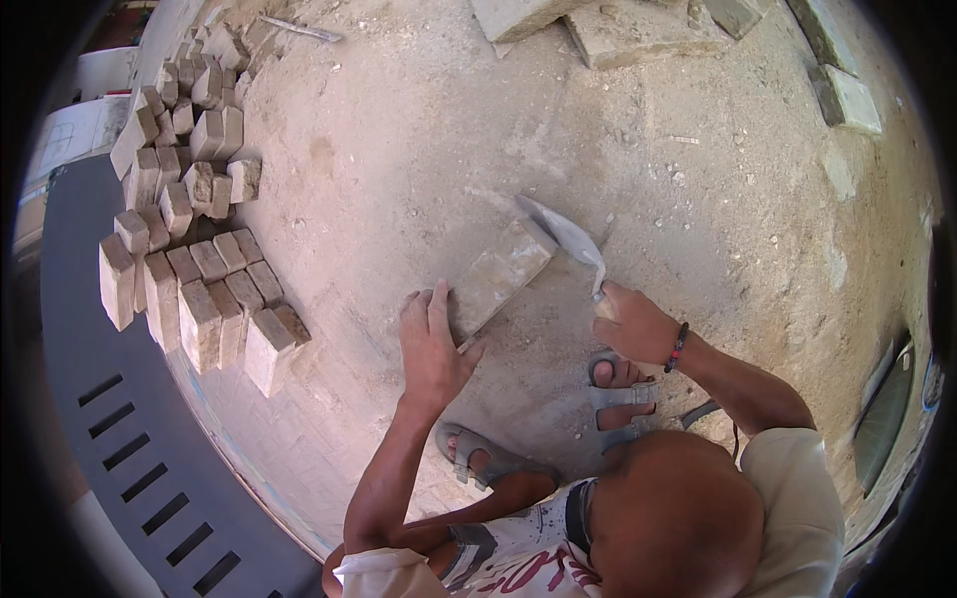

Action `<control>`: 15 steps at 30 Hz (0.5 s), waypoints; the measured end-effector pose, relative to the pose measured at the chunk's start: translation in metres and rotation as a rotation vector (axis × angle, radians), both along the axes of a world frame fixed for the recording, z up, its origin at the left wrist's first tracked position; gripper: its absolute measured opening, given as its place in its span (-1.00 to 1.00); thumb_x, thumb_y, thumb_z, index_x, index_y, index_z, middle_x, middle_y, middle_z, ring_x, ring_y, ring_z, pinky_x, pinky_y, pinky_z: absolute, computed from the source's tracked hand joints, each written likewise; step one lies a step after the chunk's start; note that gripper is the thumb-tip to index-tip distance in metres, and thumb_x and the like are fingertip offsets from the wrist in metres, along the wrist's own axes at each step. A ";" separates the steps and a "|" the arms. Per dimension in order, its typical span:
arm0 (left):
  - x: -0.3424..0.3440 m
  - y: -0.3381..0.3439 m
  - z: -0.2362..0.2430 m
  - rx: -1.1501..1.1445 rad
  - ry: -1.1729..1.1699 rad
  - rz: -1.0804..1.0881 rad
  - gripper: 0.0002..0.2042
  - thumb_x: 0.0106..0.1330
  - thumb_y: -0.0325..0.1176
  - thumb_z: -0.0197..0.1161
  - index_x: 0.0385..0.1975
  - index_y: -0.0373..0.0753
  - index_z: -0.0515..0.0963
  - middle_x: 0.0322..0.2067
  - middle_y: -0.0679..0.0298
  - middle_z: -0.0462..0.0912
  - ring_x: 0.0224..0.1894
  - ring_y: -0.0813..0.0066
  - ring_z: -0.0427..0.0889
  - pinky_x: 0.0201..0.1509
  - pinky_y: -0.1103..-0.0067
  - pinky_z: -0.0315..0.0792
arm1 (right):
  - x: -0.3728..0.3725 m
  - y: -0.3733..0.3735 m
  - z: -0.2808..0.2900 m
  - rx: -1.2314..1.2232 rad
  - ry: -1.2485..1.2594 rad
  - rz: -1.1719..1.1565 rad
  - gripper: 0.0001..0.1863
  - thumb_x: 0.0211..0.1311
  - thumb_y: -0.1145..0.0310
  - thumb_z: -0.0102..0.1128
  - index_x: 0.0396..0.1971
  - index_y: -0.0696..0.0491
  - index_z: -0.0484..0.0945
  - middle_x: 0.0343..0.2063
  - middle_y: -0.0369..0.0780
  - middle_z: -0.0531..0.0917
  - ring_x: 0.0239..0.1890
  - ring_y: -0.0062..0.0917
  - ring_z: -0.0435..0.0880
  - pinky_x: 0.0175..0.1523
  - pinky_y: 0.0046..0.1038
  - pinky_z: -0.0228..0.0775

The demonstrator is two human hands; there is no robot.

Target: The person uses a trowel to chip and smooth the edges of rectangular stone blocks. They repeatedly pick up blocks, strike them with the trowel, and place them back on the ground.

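Shows strapped grey sandals (510, 468) at lower centre, planted on dusty, gritty ground (369, 189). Just above, spreads the left grip (431, 347) in a wide curve about the lower-left end of a long brick (501, 271), with fingers by one side and thumb near the other; cannot tell whether clamped or merely resting. Closes the right grip (636, 324) round the pale handle of a trowel (570, 237), below and right of the brick, with a dark beaded bracelet (678, 346) at the wrist. In mid-frame, lays out the brick flat, slanting up rightward: straight-edged, tan, mottled with pale patches. Beside its upper-right end, shows the trowel's smooth grey metal blade, leaf-shaped, with a bent neck; cannot tell whether touching. Farther out, shows rough, blocky stacked bricks (197, 329) at left, beside a dark grey slotted panel (75, 299). At the top, shows angular, dust-coated slabs (638, 38).
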State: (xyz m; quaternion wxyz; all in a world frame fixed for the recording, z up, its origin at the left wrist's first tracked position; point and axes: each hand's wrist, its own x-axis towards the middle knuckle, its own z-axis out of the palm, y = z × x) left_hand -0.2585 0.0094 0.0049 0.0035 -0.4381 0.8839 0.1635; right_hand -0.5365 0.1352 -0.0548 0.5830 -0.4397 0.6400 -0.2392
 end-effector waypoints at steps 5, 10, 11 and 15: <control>-0.039 -0.025 -0.009 0.050 -0.233 0.021 -0.19 0.00 -0.17 0.52 0.22 -0.33 0.24 -0.03 0.00 0.48 0.00 0.01 0.50 0.04 0.25 0.40 | -0.014 -0.009 0.010 0.034 -0.127 -0.286 -0.80 0.18 0.50 0.11 -0.19 0.15 0.43 -0.54 -0.26 0.51 -0.63 -0.60 0.50 -0.54 -0.54 0.37; 0.008 -0.050 0.040 0.527 -0.144 0.330 -0.19 0.01 -0.14 0.52 0.18 -0.41 0.22 0.01 -0.13 0.49 0.10 -0.12 0.50 0.14 0.26 0.43 | 0.000 0.007 0.022 0.108 -0.209 -0.425 -0.82 0.21 0.54 0.05 -0.18 0.08 0.38 -0.60 -0.30 0.44 -0.71 -0.64 0.41 -0.62 -0.57 0.33; 0.024 -0.049 0.054 0.580 -0.100 0.395 -0.17 0.00 -0.12 0.52 0.17 -0.44 0.21 0.01 -0.16 0.48 0.11 -0.12 0.50 0.16 0.28 0.43 | -0.002 0.011 0.029 0.125 -0.184 -0.426 -0.82 0.20 0.55 0.05 -0.19 0.09 0.39 -0.59 -0.29 0.45 -0.70 -0.64 0.42 -0.59 -0.56 0.34; 0.126 -0.031 0.093 0.659 0.063 0.768 -0.11 0.01 -0.05 0.54 0.16 -0.53 0.19 0.02 -0.19 0.47 0.11 0.01 0.55 0.18 0.31 0.44 | 0.005 0.032 0.005 0.152 -0.054 -0.328 -0.82 0.14 0.54 0.08 -0.23 0.16 0.43 -0.52 -0.23 0.51 -0.56 -0.55 0.49 -0.43 -0.44 0.39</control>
